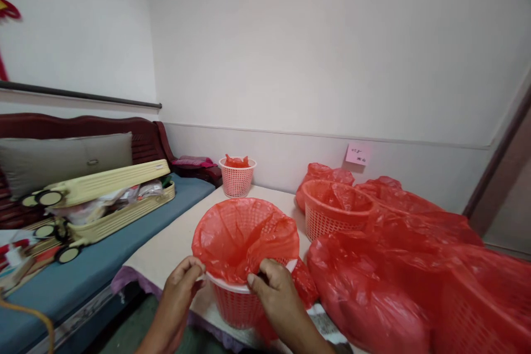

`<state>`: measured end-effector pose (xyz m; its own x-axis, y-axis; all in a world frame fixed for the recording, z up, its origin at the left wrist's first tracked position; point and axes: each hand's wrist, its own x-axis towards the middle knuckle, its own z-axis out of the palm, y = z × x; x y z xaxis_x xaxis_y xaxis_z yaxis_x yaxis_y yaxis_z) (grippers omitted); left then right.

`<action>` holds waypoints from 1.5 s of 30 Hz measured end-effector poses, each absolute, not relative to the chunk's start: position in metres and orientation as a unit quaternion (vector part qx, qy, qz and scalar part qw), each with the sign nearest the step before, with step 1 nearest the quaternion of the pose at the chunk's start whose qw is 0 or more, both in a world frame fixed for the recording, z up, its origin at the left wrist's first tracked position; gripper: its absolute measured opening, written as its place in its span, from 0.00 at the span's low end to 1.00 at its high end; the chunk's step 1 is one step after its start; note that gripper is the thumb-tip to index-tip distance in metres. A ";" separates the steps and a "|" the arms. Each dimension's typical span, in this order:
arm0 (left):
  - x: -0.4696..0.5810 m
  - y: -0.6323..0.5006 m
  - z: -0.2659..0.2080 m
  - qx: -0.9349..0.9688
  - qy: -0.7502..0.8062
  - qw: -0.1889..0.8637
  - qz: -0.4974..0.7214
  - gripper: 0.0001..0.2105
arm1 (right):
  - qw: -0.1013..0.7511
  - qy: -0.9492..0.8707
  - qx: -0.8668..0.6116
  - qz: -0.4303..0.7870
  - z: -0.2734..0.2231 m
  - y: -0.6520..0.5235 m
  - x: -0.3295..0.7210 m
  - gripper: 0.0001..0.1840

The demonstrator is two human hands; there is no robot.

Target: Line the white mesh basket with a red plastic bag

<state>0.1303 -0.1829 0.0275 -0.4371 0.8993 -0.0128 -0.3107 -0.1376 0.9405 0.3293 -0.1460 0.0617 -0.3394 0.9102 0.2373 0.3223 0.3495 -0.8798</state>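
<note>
Right now, from the head camera, both hands are at the near rim of a pink mesh basket [238, 304] that stands at the front edge of the table [166, 251]. A red plastic bag [243, 235] lines this basket, its mouth spread wide and folded over the rim. The left hand [182, 282] pinches the bag's edge at the rim on the left, thumb and fingers closed on the plastic. The right hand [276, 290] grips the bag's edge just right of that, fingers curled over the rim and clenched on the film. The two hands are near each other but apart.

Behind the basket, by the wall, stands a small lined basket [237, 176] with red plastic poking from its top. To the right of the held basket sits a wider lined basket [334, 210], and beyond and in front of it lies a heap of red bags [406, 265] covering more baskets. A pink note [357, 154] sticks to the wall above that heap. Left of the held basket, off the table, a pale yellow suitcase [112, 199] lies open on a blue couch [83, 271].
</note>
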 end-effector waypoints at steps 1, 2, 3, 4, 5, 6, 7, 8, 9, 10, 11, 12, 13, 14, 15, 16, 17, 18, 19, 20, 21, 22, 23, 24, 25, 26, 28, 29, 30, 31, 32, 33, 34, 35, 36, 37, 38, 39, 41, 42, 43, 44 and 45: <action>0.127 -0.178 0.030 0.274 0.467 0.446 0.713 0.08 | 0.385 -0.729 -0.428 0.371 0.062 -0.145 0.329 0.10; 0.123 -0.172 0.033 0.250 0.451 0.450 0.729 0.06 | 0.384 -0.732 -0.428 0.366 0.062 -0.145 0.329 0.10; 0.119 -0.166 0.034 0.230 0.441 0.450 0.741 0.05 | 0.384 -0.733 -0.426 0.366 0.062 -0.144 0.329 0.10; 0.115 -0.160 0.036 0.215 0.439 0.448 0.749 0.05 | 0.386 -0.733 -0.423 0.369 0.062 -0.144 0.329 0.10; 0.112 -0.155 0.036 0.203 0.441 0.446 0.752 0.06 | 0.390 -0.732 -0.419 0.371 0.062 -0.144 0.329 0.10; 0.109 -0.150 0.035 0.190 0.443 0.446 0.754 0.07 | 0.394 -0.730 -0.416 0.373 0.061 -0.143 0.330 0.10; 0.106 -0.146 0.034 0.178 0.445 0.446 0.756 0.08 | 0.398 -0.727 -0.416 0.375 0.061 -0.143 0.330 0.10; 0.104 -0.143 0.032 0.168 0.447 0.446 0.757 0.08 | 0.401 -0.724 -0.416 0.378 0.060 -0.143 0.330 0.11; 0.102 -0.142 0.030 0.160 0.449 0.444 0.758 0.09 | 0.403 -0.721 -0.416 0.380 0.060 -0.143 0.330 0.11; 0.100 -0.141 0.029 0.153 0.452 0.445 0.758 0.09 | 0.405 -0.719 -0.417 0.381 0.060 -0.142 0.330 0.11; 0.098 -0.141 0.027 0.148 0.453 0.447 0.757 0.09 | 0.405 -0.719 -0.416 0.381 0.060 -0.142 0.330 0.11; 0.096 -0.141 0.026 0.147 0.453 0.450 0.755 0.09 | 0.406 -0.719 -0.416 0.381 0.060 -0.142 0.330 0.11; 0.093 -0.141 0.026 0.147 0.453 0.456 0.752 0.09 | 0.407 -0.719 -0.414 0.381 0.060 -0.142 0.330 0.11; 0.091 -0.141 0.026 0.150 0.451 0.463 0.748 0.09 | 0.408 -0.719 -0.413 0.382 0.060 -0.142 0.330 0.11; 0.089 -0.141 0.026 0.155 0.449 0.470 0.744 0.10 | 0.409 -0.718 -0.413 0.383 0.060 -0.142 0.329 0.11; 0.087 -0.140 0.027 0.160 0.447 0.478 0.739 0.10 | 0.411 -0.718 -0.413 0.382 0.060 -0.142 0.329 0.12; 0.085 -0.139 0.027 0.165 0.446 0.486 0.733 0.10 | 0.412 -0.717 -0.414 0.381 0.059 -0.142 0.329 0.12; 0.084 -0.139 0.028 0.170 0.445 0.497 0.725 0.09 | 0.413 -0.717 -0.414 0.379 0.059 -0.142 0.329 0.12; 0.084 -0.138 0.027 0.175 0.445 0.510 0.715 0.08 | 0.414 -0.718 -0.413 0.378 0.059 -0.142 0.329 0.12; 0.084 -0.138 0.027 0.181 0.445 0.523 0.704 0.07 | 0.414 -0.719 -0.410 0.379 0.059 -0.143 0.329 0.12; 0.084 -0.138 0.026 0.186 0.446 0.534 0.694 0.06 | 0.413 -0.721 -0.407 0.380 0.059 -0.143 0.330 0.12; 0.085 -0.137 0.025 0.191 0.447 0.541 0.686 0.05 | 0.409 -0.723 -0.407 0.380 0.059 -0.143 0.330 0.11; 0.085 -0.137 0.024 0.195 0.448 0.545 0.681 0.05 | 0.406 -0.725 -0.408 0.377 0.060 -0.143 0.330 0.11; 0.085 -0.137 0.023 0.197 0.450 0.546 0.678 0.06 | 0.405 -0.728 -0.410 0.373 0.060 -0.143 0.330 0.11; 0.084 -0.137 0.022 0.198 0.454 0.544 0.677 0.06 | 0.404 -0.729 -0.413 0.369 0.060 -0.142 0.331 0.11; 0.084 -0.137 0.022 0.199 0.460 0.542 0.675 0.06 | 0.403 -0.729 -0.415 0.367 0.060 -0.142 0.331 0.11; 0.082 -0.136 0.022 0.199 0.476 0.537 0.667 0.06 | 0.403 -0.726 -0.419 0.367 0.060 -0.142 0.331 0.12; 0.081 -0.136 0.023 0.199 0.485 0.533 0.664 0.07 | 0.402 -0.726 -0.419 0.368 0.059 -0.142 0.331 0.12; 0.081 -0.137 0.024 0.200 0.494 0.529 0.661 0.07 | 0.400 -0.726 -0.421 0.368 0.059 -0.143 0.331 0.12; 0.081 -0.137 0.025 0.201 0.502 0.523 0.659 0.07 | 0.399 -0.726 -0.421 0.368 0.059 -0.143 0.331 0.12; 0.081 -0.137 0.025 0.203 0.509 0.515 0.659 0.08 | 0.399 -0.727 -0.421 0.368 0.059 -0.143 0.331 0.12; 0.081 -0.138 0.026 0.205 0.515 0.506 0.661 0.08 | 0.399 -0.726 -0.421 0.369 0.059 -0.144 0.331 0.12; 0.082 -0.138 0.027 0.208 0.519 0.497 0.664 0.08 | 0.398 -0.725 -0.422 0.370 0.060 -0.144 0.330 0.12; 0.083 -0.138 0.028 0.213 0.521 0.488 0.667 0.07 | 0.398 -0.724 -0.424 0.371 0.061 -0.144 0.330 0.12; 0.083 -0.139 0.028 0.219 0.522 0.479 0.671 0.07 | 0.398 -0.723 -0.426 0.371 0.061 -0.145 0.330 0.12; 0.083 -0.138 0.029 0.226 0.523 0.468 0.676 0.06 | 0.397 -0.723 -0.427 0.371 0.062 -0.145 0.330 0.12; 0.083 -0.138 0.031 0.235 0.523 0.456 0.680 0.06 | 0.395 -0.723 -0.428 0.371 0.062 -0.145 0.330 0.12; 0.082 -0.137 0.033 0.246 0.524 0.441 0.685 0.06 | 0.394 -0.725 -0.427 0.372 0.063 -0.145 0.331 0.11; 0.080 -0.133 0.040 0.275 0.531 0.402 0.694 0.08 | 0.390 -0.729 -0.420 0.374 0.063 -0.145 0.331 0.11; 0.078 -0.131 0.046 0.293 0.534 0.380 0.696 0.10 | 0.389 -0.731 -0.416 0.376 0.063 -0.145 0.331 0.11; 0.077 -0.128 0.054 0.311 0.537 0.356 0.698 0.11 | 0.388 -0.734 -0.411 0.377 0.063 -0.145 0.331 0.11; 0.077 -0.125 0.063 0.330 0.539 0.333 0.700 0.13 | 0.388 -0.736 -0.407 0.377 0.063 -0.145 0.331 0.11; 0.079 -0.123 0.073 0.349 0.538 0.312 0.701 0.13 | 0.389 -0.737 -0.405 0.376 0.063 -0.146 0.331 0.11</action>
